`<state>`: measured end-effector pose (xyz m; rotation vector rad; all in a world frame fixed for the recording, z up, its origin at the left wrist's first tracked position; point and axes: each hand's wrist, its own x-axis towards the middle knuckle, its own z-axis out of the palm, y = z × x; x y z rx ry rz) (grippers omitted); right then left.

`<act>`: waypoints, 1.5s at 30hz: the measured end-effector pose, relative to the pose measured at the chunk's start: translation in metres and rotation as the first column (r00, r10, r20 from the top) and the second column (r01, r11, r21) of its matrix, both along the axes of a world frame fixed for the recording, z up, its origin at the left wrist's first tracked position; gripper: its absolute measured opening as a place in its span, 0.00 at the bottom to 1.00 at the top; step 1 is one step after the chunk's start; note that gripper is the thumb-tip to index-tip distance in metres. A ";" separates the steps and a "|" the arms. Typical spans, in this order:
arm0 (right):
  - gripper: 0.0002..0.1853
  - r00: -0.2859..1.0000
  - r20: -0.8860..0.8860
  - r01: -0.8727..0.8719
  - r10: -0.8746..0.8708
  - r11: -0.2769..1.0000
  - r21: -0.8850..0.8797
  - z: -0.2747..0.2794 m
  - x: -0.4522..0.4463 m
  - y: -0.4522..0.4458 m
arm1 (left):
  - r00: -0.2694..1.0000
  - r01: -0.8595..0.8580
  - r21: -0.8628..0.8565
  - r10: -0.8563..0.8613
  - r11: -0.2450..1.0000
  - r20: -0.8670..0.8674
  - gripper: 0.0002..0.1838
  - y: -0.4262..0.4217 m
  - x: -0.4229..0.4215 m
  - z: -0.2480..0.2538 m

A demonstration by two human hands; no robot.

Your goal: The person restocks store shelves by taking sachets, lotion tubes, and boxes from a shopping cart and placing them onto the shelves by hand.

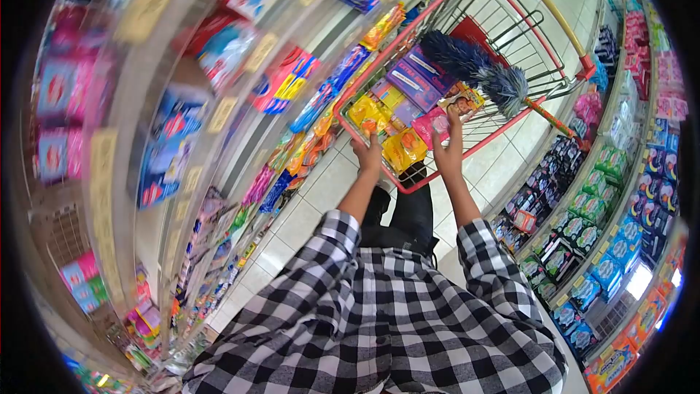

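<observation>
The red-rimmed wire shopping cart (490, 138) stands in front of me, with packets in its near end. My left hand (367, 149) is closed at the cart's near left corner, its thumb over a yellow packet (364, 110). My right hand (448, 147) grips a pink packet (430, 124) over the near right side; its fingertips reach a brown and yellow packet (467, 96). Between the hands lies another yellow packet (405, 150). Purple-blue boxes (413, 86) sit behind these. A fluffy blue-grey duster (474, 69) lies across the cart, its handle sticking out right.
A shelf (244, 131) of packaged goods runs close along my left, partly blurred. On the right, another shelf (583, 241) holds rows of small packs. Pale floor tiles (321, 182) show between them. The cart's yellow handle (547, 4) is at the far end.
</observation>
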<state>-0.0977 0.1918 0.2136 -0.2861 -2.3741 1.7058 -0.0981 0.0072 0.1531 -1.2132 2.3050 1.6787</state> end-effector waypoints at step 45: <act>0.34 0.830 0.557 0.452 0.026 0.554 -0.700 0.075 0.010 -0.007 | 0.632 0.541 0.329 -0.632 0.774 0.449 0.37 -0.073 -0.009 0.050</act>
